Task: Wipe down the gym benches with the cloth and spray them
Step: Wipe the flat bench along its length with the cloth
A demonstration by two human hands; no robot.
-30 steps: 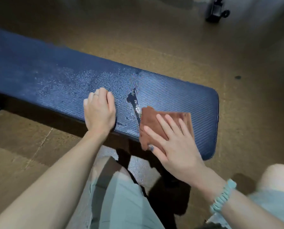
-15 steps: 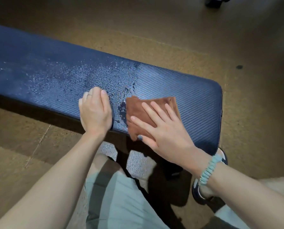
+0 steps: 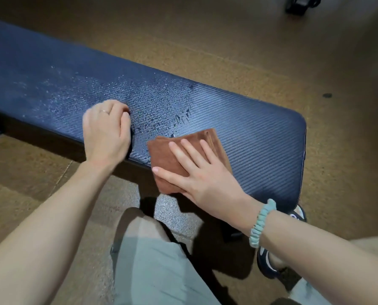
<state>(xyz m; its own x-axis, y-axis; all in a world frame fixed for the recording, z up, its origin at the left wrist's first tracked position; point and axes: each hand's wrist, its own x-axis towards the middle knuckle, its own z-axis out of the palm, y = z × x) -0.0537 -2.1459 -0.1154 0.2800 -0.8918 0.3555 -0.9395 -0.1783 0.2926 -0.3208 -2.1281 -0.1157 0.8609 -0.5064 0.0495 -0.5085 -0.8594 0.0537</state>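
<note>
Cloth, brown, folded flat: we find it on the near edge of the blue padded gym bench, part of it overhanging that edge toward us. Right hand: pressed palm-down on the cloth, fingers spread apart and straight, clamped on nothing. Left hand: just left of the cloth, resting on the near edge of the pad with fingers curled together over it, holding nothing.

Bench condition, as we judge it: right end, from the cloth to the rounded corner, reads dry and even, so wiped. Spray droplets bead the pad from just beyond the cloth leftward past the left hand, thinning toward the far left; that stretch remains to be wiped.

Spray bottle: not in view. Other benches: none visible, so we cannot tell their state. Floor: speckled brown.
</note>
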